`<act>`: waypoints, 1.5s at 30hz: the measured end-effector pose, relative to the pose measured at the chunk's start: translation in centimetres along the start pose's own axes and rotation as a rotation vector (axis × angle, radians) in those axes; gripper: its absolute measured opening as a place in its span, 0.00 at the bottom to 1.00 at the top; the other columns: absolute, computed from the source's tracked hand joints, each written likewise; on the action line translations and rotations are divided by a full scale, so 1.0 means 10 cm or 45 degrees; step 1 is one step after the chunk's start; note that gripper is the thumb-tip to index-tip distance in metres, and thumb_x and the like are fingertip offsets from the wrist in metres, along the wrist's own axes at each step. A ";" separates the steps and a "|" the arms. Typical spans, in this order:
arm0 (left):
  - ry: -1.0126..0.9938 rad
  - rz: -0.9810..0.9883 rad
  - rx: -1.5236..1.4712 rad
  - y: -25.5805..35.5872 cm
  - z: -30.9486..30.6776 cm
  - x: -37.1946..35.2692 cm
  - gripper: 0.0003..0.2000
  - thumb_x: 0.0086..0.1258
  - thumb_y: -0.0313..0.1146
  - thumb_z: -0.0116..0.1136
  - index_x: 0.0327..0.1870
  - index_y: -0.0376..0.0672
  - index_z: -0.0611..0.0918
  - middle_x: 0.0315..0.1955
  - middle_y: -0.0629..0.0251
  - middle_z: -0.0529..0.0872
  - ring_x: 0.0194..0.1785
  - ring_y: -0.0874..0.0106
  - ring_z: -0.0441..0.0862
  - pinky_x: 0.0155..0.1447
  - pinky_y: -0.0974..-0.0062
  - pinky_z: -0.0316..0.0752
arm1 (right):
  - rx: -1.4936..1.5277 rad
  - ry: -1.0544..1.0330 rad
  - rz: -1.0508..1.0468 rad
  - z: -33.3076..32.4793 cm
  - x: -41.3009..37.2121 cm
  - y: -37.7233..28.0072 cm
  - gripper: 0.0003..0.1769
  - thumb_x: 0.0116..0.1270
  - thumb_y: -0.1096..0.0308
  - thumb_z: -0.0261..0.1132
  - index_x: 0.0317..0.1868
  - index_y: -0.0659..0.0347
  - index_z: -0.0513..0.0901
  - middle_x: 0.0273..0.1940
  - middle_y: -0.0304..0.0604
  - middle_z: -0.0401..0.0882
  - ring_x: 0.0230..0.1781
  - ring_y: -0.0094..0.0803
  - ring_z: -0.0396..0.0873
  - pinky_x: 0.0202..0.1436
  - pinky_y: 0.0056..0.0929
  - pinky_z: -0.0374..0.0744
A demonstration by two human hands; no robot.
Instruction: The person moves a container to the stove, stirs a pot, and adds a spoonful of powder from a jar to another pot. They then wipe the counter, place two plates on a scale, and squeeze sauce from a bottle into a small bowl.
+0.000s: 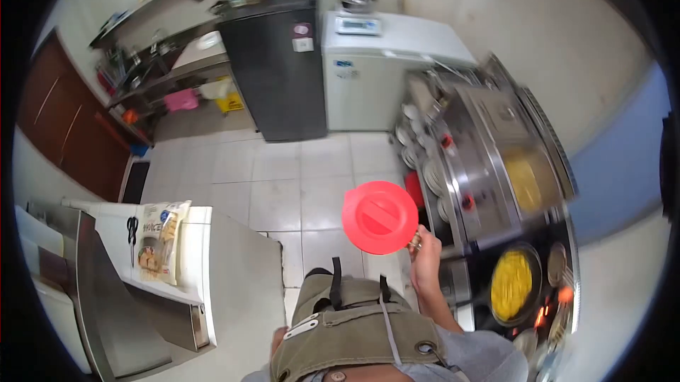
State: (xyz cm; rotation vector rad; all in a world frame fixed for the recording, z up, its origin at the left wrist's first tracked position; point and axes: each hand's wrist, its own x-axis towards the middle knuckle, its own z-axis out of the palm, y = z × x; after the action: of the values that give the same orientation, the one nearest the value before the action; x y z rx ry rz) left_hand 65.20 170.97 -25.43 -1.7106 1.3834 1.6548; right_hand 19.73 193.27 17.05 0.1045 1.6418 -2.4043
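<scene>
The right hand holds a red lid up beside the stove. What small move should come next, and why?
Probably swing the red lid right, toward the pan. The right hand grips it at its edge, over the floor, while the pan of yellow food sits uncovered above a flame. Whether the lid fits that pan is unclear.

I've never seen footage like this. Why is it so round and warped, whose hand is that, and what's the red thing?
There is no machine here: a person wears a camera on the head, and its wide lens looks forward and down, bending the kitchen into a circle. At the bottom is the person's own apron. The right hand grips a round red lid by its edge, above the tiled floor. The left hand is out of view. To the right sits a pan of yellow food. On the counter at left lie a bag of food and scissors.
</scene>
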 end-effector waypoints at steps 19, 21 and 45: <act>0.143 0.063 -0.546 4.42 -1.13 2.10 0.17 0.62 0.43 0.49 0.48 0.46 0.75 0.31 0.65 0.80 0.31 0.72 0.77 0.31 0.68 0.70 | 0.176 -0.674 -0.116 5.14 4.39 -0.22 0.14 0.66 0.60 0.48 0.28 0.59 0.74 0.23 0.37 0.72 0.29 0.29 0.71 0.40 0.26 0.68; 0.179 0.106 -0.598 4.83 -1.43 2.35 0.17 0.62 0.43 0.50 0.48 0.46 0.75 0.30 0.66 0.80 0.31 0.72 0.77 0.32 0.68 0.70 | 0.149 -0.738 -0.140 5.80 4.84 -0.29 0.14 0.66 0.60 0.48 0.28 0.59 0.73 0.21 0.36 0.71 0.30 0.28 0.71 0.43 0.26 0.68; 0.157 0.073 -0.944 8.27 -4.91 4.78 0.21 0.67 0.45 0.49 0.57 0.44 0.71 0.44 0.63 0.79 0.40 0.67 0.78 0.40 0.63 0.74 | 0.076 -0.422 -0.769 11.99 9.63 -0.47 0.08 0.59 0.63 0.54 0.29 0.59 0.73 0.21 0.35 0.68 0.19 0.22 0.67 0.29 0.22 0.69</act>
State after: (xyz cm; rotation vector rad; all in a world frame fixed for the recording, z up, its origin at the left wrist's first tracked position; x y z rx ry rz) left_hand 13.92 76.71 -29.01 -2.1922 0.9111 2.3154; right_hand -66.63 69.69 47.87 -0.8480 1.6011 -2.6779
